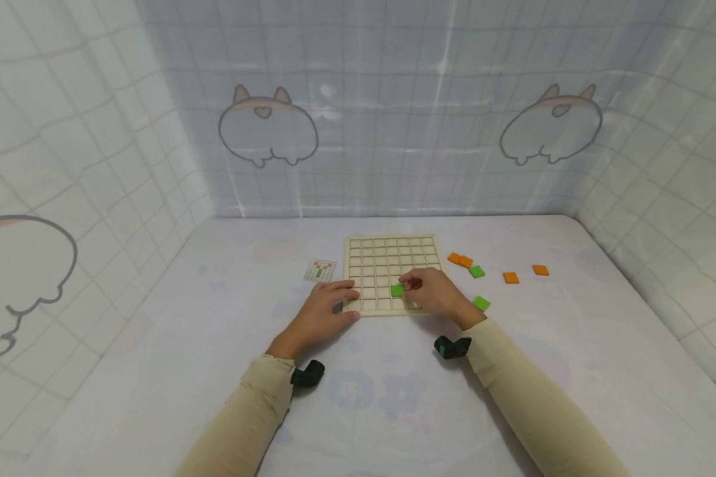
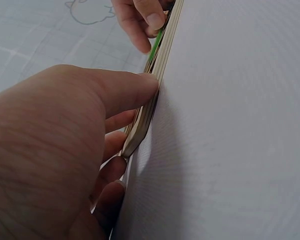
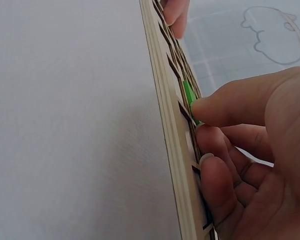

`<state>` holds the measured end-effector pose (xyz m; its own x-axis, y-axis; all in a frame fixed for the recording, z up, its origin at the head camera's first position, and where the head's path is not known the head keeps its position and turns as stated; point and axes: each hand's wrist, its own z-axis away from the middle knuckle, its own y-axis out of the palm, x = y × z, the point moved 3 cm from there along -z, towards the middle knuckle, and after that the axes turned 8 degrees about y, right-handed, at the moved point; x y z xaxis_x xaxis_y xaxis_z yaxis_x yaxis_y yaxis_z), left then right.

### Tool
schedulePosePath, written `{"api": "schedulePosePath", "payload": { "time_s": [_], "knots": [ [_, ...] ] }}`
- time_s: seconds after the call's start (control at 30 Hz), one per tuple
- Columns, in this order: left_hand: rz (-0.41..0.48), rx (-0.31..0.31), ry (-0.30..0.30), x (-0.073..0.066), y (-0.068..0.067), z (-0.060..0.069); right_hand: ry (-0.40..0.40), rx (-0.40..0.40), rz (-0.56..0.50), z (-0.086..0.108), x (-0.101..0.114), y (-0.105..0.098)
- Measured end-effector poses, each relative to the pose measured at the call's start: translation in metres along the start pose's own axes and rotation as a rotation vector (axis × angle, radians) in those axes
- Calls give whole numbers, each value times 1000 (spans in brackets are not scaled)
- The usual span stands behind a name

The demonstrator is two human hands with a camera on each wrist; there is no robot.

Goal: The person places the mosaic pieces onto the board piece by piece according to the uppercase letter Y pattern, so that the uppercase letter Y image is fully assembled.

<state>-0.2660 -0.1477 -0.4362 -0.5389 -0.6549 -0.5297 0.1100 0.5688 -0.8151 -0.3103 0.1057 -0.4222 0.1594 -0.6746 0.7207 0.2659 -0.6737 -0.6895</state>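
Observation:
A wooden grid board (image 1: 392, 236) lies flat on the white cloth. In its near rows sits a green square tile (image 1: 397, 291), which the thumb and index finger of my right hand (image 1: 432, 291) pinch at its right edge. The right wrist view shows this tile (image 3: 188, 93) tilted over the board's cells, thumb tip on it. My left hand (image 1: 328, 308) rests at the board's near left corner. Its fingers lie fairly straight over the left edge, while the thumb (image 2: 132, 91) touches the near edge in the left wrist view.
A small pattern card (image 1: 320, 270) with a coloured grid lies left of the board. To the right are two touching orange tiles (image 1: 460, 260), a green tile (image 1: 477, 271), another green tile (image 1: 481, 303) near my right wrist, and two separate orange tiles (image 1: 511, 277) farther right.

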Motion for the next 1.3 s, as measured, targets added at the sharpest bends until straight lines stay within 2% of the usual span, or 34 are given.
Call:
{"api": "schedulePosePath", "payload": {
  "time_s": [0.3,0.57,0.87,1.1,1.3],
  "knots": [
    [3,7,-12,-1,0,1,3,-13,-63,10,-5,-9],
    [4,-2,-11,1,2,0,21,-62,-98,31,-10,-36],
    [-4,-2,-4,1,1,-2,92,-120,-140,55,-41,-71],
    [14,-5,-12,1,-1,-1,165,-173,-63,66,-69,-87],
    [4,-6,4,3,0,1,189,-149,-67,72,-85,-94]
  ]
}}
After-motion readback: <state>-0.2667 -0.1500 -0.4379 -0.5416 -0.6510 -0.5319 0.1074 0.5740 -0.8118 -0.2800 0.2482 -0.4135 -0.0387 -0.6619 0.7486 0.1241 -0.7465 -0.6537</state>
